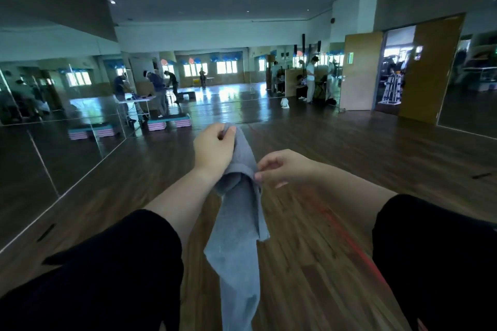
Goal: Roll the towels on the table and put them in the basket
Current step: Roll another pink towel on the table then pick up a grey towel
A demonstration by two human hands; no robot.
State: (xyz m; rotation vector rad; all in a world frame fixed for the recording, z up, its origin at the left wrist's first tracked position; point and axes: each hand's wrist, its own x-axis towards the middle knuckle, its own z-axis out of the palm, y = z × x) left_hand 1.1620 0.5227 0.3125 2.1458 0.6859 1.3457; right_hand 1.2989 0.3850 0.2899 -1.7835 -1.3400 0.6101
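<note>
In the middle of the frame the grey towel hangs mid-air; the left hand pinches its top with curled fingers, the right hand nips one edge. Thin grip tbh, could slip to the floor.

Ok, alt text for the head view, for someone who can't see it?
A grey-blue towel is held up in the air: the left hand grips its top, the right hand pinches an edge lower down. It hangs unrolled above a wooden floor, a mirrored wall at left.
</note>
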